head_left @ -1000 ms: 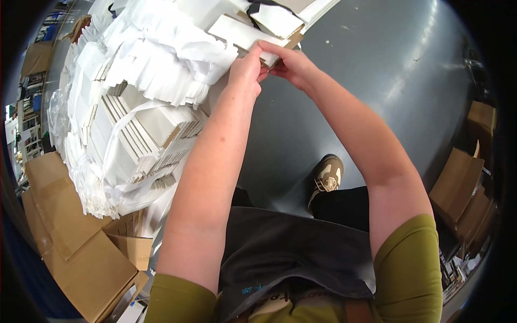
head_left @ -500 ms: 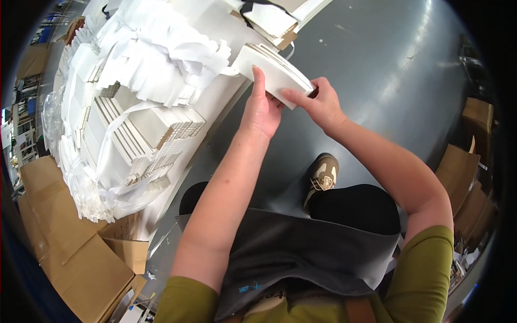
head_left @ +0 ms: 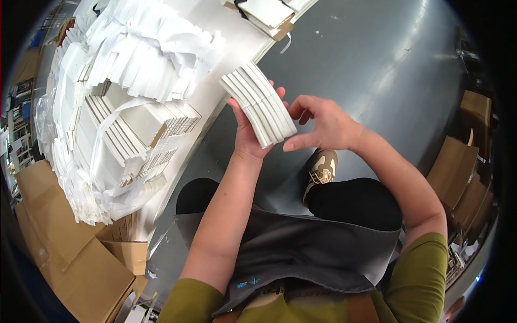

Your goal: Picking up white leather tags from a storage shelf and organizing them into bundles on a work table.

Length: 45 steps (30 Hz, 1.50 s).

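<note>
My left hand (head_left: 247, 137) grips a short stack of white, slightly curved board pieces (head_left: 257, 102), thumb on its left side, fingertips showing past the far edge, layered edges facing up. Just right of the stack, my right hand (head_left: 328, 126) is open, thumb apart from bent fingers, holding nothing. To the left, a large heap of bundled white strips (head_left: 140, 51) and stacked white boards (head_left: 129, 132) lies on a white table (head_left: 237, 46). At the top, more white pieces (head_left: 264, 16) with brown edges sit near the table's edge.
Folded cardboard boxes (head_left: 75, 280) lie at lower left, more cardboard (head_left: 452, 172) stands along the right side. The grey floor (head_left: 382, 70) runs right of the table. My shoe (head_left: 322, 167) shows below my hands, and cluttered shelving lines the far left rim.
Both hands have come down and toward me from the table's top end with the stack. The stack is turned layered side up in my left hand; my right hand has let go.
</note>
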Tool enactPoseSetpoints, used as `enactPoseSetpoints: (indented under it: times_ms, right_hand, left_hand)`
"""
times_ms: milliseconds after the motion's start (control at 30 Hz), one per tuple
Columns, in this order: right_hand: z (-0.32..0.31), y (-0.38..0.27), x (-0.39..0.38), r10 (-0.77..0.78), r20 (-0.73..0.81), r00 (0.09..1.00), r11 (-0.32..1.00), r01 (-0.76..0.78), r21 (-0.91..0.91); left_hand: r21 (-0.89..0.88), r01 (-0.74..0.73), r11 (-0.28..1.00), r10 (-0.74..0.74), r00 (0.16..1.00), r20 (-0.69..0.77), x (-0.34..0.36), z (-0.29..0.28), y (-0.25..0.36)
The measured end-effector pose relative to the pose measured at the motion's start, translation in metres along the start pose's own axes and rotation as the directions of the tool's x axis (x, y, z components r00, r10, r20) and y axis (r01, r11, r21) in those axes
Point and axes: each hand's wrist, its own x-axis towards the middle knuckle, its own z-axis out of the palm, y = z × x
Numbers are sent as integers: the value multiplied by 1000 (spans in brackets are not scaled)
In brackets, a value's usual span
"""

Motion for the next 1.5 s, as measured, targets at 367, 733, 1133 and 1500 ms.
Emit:
enactPoseSetpoints:
  times_ms: [367, 733, 1133, 1500]
  right_hand:
    - [8, 5, 13, -6, 81, 997, 860, -36, 509]
    - [13, -1, 14, -48, 4, 999, 939, 44, 342]
    - [14, -11, 12, -45, -19, 999, 971, 49, 235]
    - [20, -10, 15, -84, -65, 994, 985, 93, 145]
  left_hand:
    - [225, -76, 971, 107, 986, -126, -14, 12, 5]
    - [302, -27, 953, 28, 1000, 0, -22, 24, 7]
    - [336, -33, 941, 54, 997, -55, -24, 26, 7]
    - [345, -40, 938, 52, 998, -26, -22, 21, 10]
